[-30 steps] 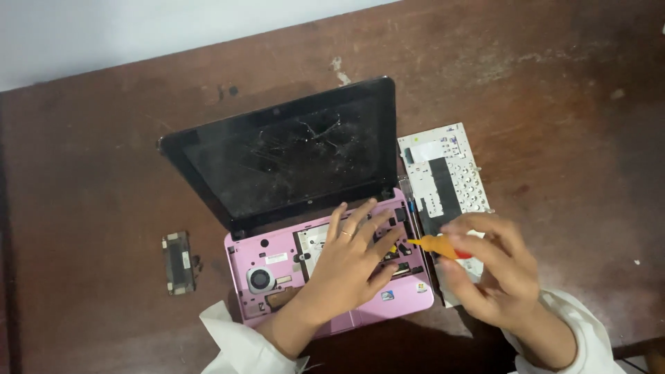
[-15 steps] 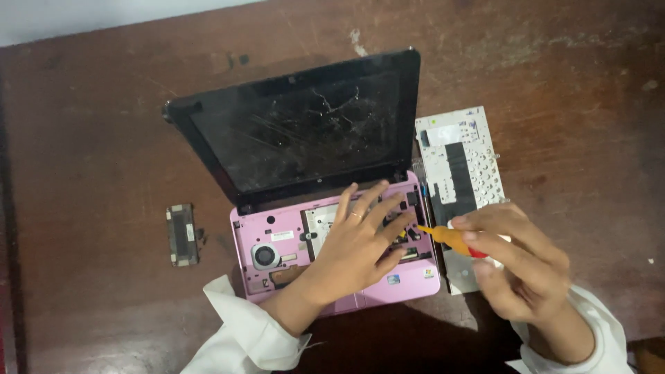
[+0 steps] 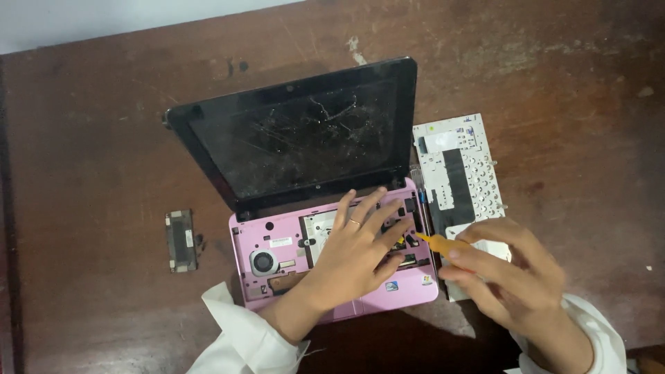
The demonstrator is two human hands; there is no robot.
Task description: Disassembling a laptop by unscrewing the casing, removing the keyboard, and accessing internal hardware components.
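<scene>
Left hand point(image 3: 357, 256) spread flat on pink laptop base point(image 3: 277, 242) (keyboard off); right hand point(image 3: 509, 273) pinching orange pry tool point(image 3: 438, 242).

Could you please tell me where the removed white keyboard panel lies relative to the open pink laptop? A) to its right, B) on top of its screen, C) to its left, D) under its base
A: the white keyboard panel lies face down on the brown wooden table, just beyond the right edge of the pink laptop.
</scene>
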